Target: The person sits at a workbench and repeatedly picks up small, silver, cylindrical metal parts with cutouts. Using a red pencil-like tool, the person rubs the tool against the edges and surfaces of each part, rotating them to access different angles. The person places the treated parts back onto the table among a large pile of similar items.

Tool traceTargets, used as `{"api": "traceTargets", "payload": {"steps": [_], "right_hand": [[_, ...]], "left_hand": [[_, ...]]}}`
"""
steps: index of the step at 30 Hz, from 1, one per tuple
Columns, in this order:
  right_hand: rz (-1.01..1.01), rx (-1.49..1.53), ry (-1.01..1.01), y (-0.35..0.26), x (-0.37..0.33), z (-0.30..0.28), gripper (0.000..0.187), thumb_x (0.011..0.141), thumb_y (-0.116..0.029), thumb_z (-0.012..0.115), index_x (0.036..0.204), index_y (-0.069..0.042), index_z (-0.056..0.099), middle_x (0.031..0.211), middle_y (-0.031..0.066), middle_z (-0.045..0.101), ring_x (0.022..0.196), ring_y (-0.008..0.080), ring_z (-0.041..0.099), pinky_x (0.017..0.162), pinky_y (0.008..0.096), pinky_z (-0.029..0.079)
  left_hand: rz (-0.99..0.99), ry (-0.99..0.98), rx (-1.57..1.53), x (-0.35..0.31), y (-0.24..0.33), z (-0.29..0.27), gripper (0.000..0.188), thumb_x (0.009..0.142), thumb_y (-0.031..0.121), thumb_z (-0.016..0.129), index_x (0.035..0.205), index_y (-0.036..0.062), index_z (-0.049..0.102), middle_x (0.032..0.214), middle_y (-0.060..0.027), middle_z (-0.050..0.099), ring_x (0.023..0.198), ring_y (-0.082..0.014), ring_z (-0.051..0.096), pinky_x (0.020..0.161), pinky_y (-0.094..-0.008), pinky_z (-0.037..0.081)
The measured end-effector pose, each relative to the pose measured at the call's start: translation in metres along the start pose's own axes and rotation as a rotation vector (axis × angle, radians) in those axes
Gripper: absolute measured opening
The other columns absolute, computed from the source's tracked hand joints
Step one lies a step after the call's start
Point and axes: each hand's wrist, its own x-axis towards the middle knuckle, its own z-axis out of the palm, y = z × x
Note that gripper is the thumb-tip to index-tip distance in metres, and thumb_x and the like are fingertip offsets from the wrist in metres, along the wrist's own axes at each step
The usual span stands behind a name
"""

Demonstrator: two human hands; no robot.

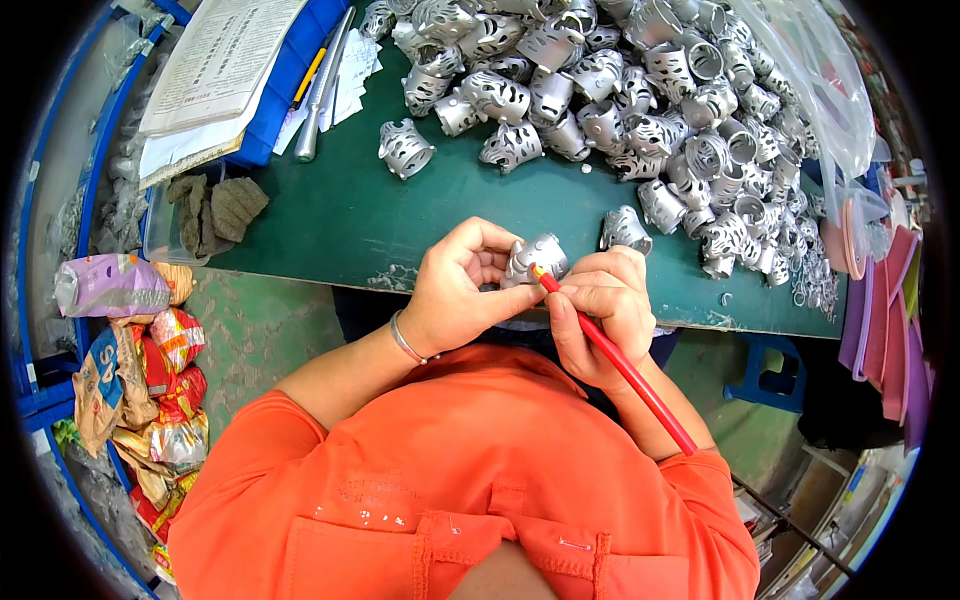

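Observation:
Over the near edge of the green table, my left hand [458, 285] is closed around a small silver metal cup [540, 258] with cut-out openings in its wall. A red pencil [640, 385] with a pale tapered tip is pinched in my right hand [605, 310]. The tip meets the cup's side, close to my left thumb, while the shaft slants back toward my right forearm. Just beyond my right hand, another silver cup [625, 230] lies on the table. Farther off, one more cup [405, 148] sits apart from the heap.
A big heap of silver cups [600, 90] covers the table's [330, 210] far right, beside clear plastic bags [815, 80]. A blue tray [285, 85] with papers, a metal-handled tool [318, 105] and grey cloths [225, 212] are at left. A blue stool [768, 372] stands below right.

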Motion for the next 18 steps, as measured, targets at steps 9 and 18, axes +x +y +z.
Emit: {"api": "traceTargets", "payload": {"steps": [9,18], "right_hand": [[-0.001,-0.002,-0.012,-0.004,0.004,-0.004,0.020,0.068,0.005,0.069,0.077,-0.005,0.054,0.068,0.0057,0.061,0.061,0.0208,0.056,0.064,0.0337,0.036],[0.066,0.071,0.028,-0.001,0.002,-0.009,0.018,0.070,0.005,0.068,0.077,-0.004,0.054,0.067,0.0058,0.059,0.060,0.0216,0.055,0.062,0.0339,0.038]], "left_hand": [[0.020,-0.023,0.055,0.000,-0.002,0.001,0.037,0.072,-0.002,0.074,0.099,-0.0017,0.049,0.096,-0.0094,0.061,0.086,-0.0124,0.062,0.074,-0.0260,0.053],[-0.056,-0.002,-0.014,-0.001,0.003,0.001,0.036,0.073,-0.004,0.073,0.101,-0.0041,0.049,0.097,-0.0105,0.060,0.086,-0.0127,0.062,0.074,-0.0262,0.053]]}}
